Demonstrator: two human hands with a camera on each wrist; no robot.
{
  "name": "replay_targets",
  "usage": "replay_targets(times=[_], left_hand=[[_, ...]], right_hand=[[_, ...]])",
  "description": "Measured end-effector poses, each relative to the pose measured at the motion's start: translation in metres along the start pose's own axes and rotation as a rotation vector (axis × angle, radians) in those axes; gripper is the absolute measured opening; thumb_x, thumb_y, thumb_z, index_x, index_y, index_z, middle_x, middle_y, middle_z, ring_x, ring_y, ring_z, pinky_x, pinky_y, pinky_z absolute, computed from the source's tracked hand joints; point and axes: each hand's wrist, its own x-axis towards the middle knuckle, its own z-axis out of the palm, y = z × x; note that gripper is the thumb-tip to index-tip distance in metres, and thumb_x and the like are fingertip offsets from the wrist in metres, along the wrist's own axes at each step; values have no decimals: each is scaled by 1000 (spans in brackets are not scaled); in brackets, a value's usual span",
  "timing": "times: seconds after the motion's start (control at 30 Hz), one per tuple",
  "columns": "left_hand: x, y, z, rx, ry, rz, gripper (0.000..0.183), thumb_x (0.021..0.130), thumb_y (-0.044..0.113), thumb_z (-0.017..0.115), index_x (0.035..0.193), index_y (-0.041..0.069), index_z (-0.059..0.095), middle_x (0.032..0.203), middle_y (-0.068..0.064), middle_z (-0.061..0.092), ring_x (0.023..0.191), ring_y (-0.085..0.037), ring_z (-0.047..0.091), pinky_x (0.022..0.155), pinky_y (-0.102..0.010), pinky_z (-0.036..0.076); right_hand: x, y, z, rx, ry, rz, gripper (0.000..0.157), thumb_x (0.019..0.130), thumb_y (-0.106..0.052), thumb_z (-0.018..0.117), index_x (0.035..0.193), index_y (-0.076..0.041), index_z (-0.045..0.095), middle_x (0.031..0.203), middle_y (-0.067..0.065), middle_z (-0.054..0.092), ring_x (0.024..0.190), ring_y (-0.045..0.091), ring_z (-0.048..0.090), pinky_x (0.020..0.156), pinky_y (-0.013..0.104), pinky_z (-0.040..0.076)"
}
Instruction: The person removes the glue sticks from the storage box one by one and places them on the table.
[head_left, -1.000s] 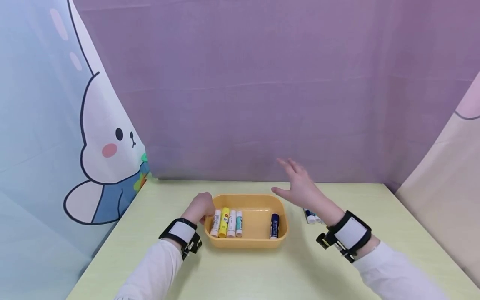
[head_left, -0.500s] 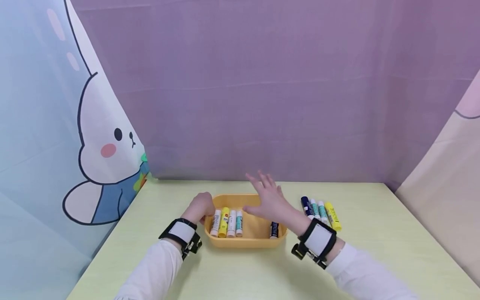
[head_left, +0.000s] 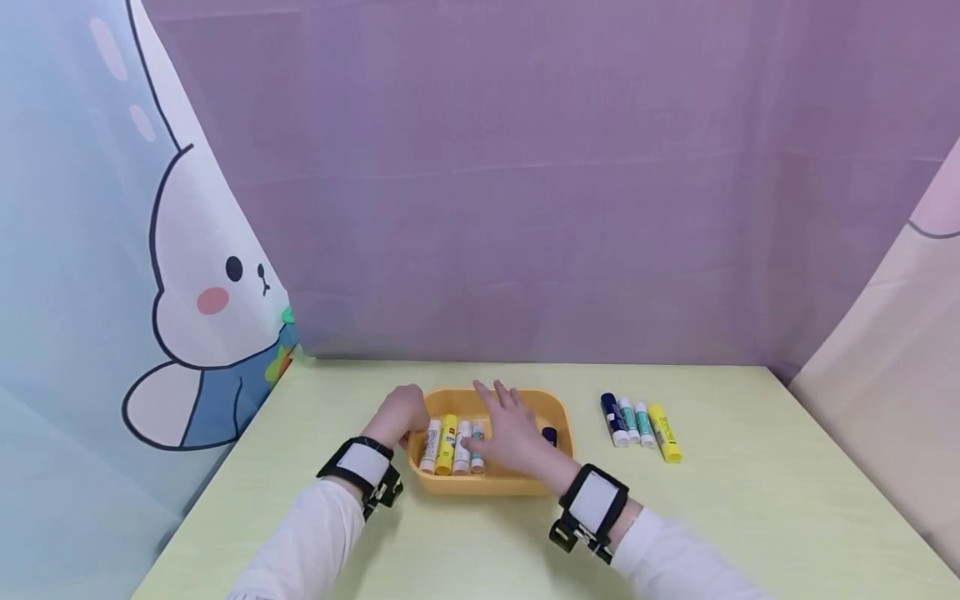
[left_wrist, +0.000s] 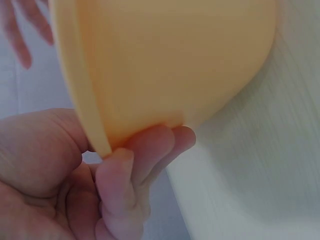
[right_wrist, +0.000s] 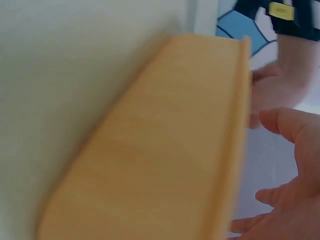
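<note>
My left hand (head_left: 403,410) grips the left rim of a yellow-orange plastic bin (head_left: 480,487); the left wrist view shows its thumb and fingers (left_wrist: 117,175) pinching the edge. Over the bin's middle hovers my right hand (head_left: 510,435), fingers spread, holding nothing. Side by side at the bin's left end lie a white glue stick (head_left: 431,447), a yellow glue stick (head_left: 445,446), another white one and a white-and-teal glue stick (head_left: 477,460), which the right thumb overlaps in the head view. A navy glue stick (head_left: 550,435) lies at the right end, partly hidden behind the right hand.
Right of the bin, a row on the pale green table (head_left: 750,500) holds a navy glue stick (head_left: 614,421), two white-and-teal glue sticks (head_left: 643,424) and a yellow glue stick (head_left: 666,433). A purple cloth (head_left: 525,183) hangs behind the table.
My right hand has moved left and down from near the table's row of glue sticks to over the bin, uncovering that row. The left hand has stayed at the rim.
</note>
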Motion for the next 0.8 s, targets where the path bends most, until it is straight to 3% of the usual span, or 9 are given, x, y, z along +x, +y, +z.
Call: replay_targets(times=[0.37,0.8], left_hand=[[0,-1,-1,22,3,-7,24,86,0,59,109,-7,57,89,-19,58,49,-21,61,42,-27,52],[2,-4,1,43,19,25,21,85,-1,58,105,-8,58,87,-21,59,45,-19,60,40,-27,52]], right_hand=[[3,10,25,62,-33,68,85,86,-35,67,151,-13,18,153,23,16,138,47,18,106,62,30],[11,7,35,28,-114,151,78,85,-30,68,147,-5,28,145,24,34,130,41,37,102,54,40]])
